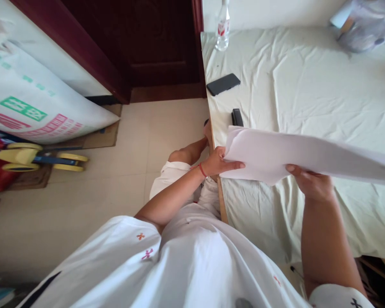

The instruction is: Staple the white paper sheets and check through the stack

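Observation:
I hold a stack of white paper sheets (295, 156) in the air above the edge of a table covered with a pale cloth (324, 85). My left hand (218, 161) pinches the sheets' left end, thumb on top; a red string circles that wrist. My right hand (311, 182) grips the sheets from below near their middle, thumb on the near face. The right end of the sheets runs out of view.
On the cloth lie a black phone (223, 84) and a small black stapler (237, 117), with a clear plastic bottle (223, 28) at the far corner and a grey bag (365, 25) at the far right. A printed sack (35, 102) and a yellow-wheeled toy (35, 156) sit on the floor at left.

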Demonstrator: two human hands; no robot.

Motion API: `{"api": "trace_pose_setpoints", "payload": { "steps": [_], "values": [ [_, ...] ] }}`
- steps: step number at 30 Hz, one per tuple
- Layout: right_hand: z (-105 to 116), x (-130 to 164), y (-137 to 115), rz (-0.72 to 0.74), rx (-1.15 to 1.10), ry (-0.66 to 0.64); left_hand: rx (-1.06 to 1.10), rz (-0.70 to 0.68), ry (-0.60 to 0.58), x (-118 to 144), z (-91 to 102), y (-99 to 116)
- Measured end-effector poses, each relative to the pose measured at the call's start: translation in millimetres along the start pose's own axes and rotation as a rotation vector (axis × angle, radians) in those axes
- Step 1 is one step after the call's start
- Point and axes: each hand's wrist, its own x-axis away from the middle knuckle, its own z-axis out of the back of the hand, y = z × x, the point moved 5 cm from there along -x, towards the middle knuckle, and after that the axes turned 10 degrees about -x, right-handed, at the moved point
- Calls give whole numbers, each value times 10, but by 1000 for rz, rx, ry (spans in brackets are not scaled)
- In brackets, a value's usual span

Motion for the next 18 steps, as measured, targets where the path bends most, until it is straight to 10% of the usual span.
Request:
{"api": "trace_pose_setpoints", "payload": {
  "steps": [18],
  "values": [
    [72, 322, 259, -492, -121, 0, 431, 323, -1, 372, -475, -168]
  ]
}}
